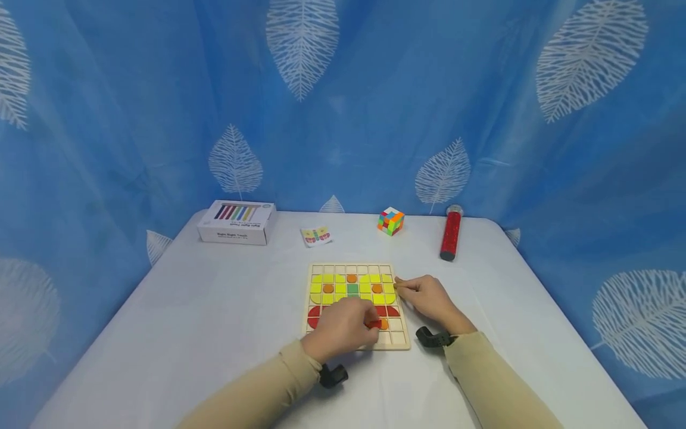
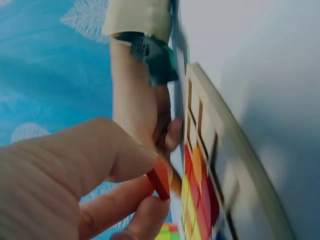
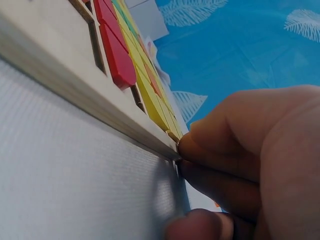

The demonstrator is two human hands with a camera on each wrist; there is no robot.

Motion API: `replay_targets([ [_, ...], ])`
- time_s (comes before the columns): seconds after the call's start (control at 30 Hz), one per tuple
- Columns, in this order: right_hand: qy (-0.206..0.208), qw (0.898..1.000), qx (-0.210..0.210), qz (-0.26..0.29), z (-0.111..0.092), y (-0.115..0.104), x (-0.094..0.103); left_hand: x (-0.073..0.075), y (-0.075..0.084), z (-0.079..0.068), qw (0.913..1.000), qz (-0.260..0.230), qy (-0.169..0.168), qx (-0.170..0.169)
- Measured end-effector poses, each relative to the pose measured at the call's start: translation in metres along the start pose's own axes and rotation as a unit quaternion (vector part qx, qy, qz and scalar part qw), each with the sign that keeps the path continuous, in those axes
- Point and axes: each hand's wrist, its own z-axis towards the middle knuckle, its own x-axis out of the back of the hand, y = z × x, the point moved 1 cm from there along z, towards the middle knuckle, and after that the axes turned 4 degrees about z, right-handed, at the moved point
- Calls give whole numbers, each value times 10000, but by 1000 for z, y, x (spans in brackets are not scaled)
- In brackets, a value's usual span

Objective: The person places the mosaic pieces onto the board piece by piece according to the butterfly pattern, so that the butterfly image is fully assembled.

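A square wooden grid board (image 1: 398, 338) lies on the table with yellow, red, orange and green tiles set in its cells. Over its near half is my left hand (image 1: 345, 325), pinching a red tile (image 2: 159, 183) between thumb and fingers, tilted and clear of the cells in the left wrist view. My right hand (image 1: 427, 296) grips the board's right edge, its fingertips (image 3: 187, 145) right at the wooden rim. The left hand and forearm hide part of the lower rows. Some cells at the near right show bare wood.
Behind the board lies a small pattern card (image 1: 317, 236) with a colored design. A white printed box (image 1: 233, 223) stands at the back left. A puzzle cube (image 1: 390, 221) and a red glittery tube (image 1: 451, 233) rest at the back right. Blue leaf-print cloth (image 1: 343, 119) hangs behind.
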Motion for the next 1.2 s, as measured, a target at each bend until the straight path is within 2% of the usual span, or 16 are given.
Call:
replay_targets([
  [0.17,18,10000,50,20,-1,0,1,-15,20,19,9999,134,21,25],
  [0.33,66,9999,66,60,-2,-1,-1,-26,27,26,9995,283,-4,-123],
  [0.5,34,10000,23,47,-3,-2,-4,-30,26,28,9992,318,0,-223],
  [0.77,56,9999,123,82,-2,-6,-3,-31,19,35,9997,178,128,-118],
  [0.93,15,9998,155,91,-2,-8,-5,-32,15,37,9995,266,174,-20],
  [1.07,-51,9997,206,93,0,-8,-7,-26,10,32,9996,95,255,73],
  [1.13,-100,9997,203,97,1,-8,-8,-14,1,28,9988,-5,456,169],
  [1.2,-112,9997,161,111,1,-7,-8,2,-12,23,9963,-38,794,338],
])
